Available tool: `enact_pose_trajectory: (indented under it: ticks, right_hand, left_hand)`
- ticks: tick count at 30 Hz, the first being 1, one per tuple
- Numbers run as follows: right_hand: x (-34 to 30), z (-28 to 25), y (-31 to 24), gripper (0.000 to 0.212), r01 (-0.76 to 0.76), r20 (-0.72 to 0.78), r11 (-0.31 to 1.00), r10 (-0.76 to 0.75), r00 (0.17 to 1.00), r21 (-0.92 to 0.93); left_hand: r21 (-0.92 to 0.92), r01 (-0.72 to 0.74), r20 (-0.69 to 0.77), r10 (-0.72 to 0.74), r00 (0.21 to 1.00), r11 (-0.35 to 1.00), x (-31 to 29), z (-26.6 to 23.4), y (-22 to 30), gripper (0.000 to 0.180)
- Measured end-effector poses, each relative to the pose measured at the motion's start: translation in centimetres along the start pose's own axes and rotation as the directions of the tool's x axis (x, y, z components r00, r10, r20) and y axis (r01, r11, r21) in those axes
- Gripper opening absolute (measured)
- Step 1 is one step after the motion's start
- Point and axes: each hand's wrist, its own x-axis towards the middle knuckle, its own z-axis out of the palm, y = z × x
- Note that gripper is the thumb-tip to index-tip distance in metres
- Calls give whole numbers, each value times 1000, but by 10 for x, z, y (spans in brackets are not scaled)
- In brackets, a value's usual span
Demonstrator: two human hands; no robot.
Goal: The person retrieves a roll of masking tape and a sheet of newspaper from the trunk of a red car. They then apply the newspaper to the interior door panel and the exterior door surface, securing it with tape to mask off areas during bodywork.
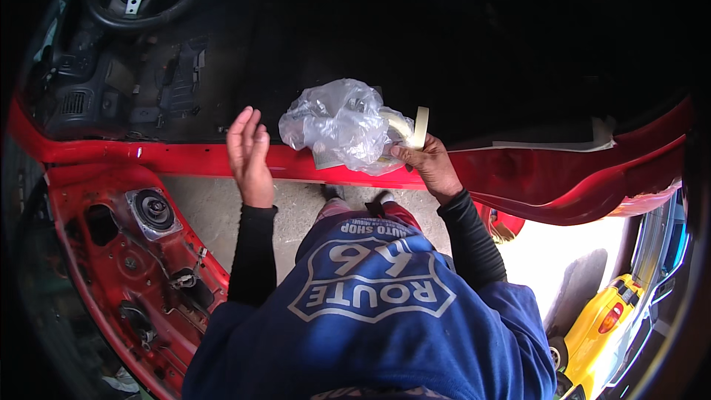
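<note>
Centrally in the frame, a crumpled clear plastic bag (337,124) and a roll of masking tape (415,130) sit pinched together in the right hand (428,167), fingers closed on both above the red door sill (178,155), likely kept clear of the dark cabin floor (459,67). Left of the bag, the left hand (248,154) hovers open and empty, palm toward it.

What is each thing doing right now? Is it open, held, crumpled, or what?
Left hand: open, fingers up, holding nothing.
Right hand: shut on the masking tape roll and the plastic bag.
Plastic bag: clear, crumpled, lifted over the red door sill.
Masking tape roll: upright, edge on, pinched by the fingers.
Car door: open, stripped of its trim, speaker showing.
Red door sill: bare, with paper masking at its right end.
</note>
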Motion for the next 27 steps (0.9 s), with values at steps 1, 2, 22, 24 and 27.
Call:
enact_pose_trajectory:
  ticks: [1,2,22,24,27]
  right_hand:
    - [3,-2,-2,21,35,24,999,-35,999,15]
    - [3,-4,-5,21,46,32,999,-47,998,11]
    - [-42,-75,46,34,-86,324,967,163,932,-242]
    - [-30,-80,57,33,-144,349,947,243,905,-288]
    - [-11,-75,74,43,-198,390,970,239,889,-144]
  left_hand:
    - [70,-143,92,136,986,987,15,-5,12,35]
    - [67,-223,246,200,948,973,24,-8,21,24]
    - [548,200,531,-522,667,812,-81,60,-44,42]
    - [542,350,386,-596,704,764,-82,45,-41,43]
    - [540,452,250,-648,720,710,-80,16,-42,46]
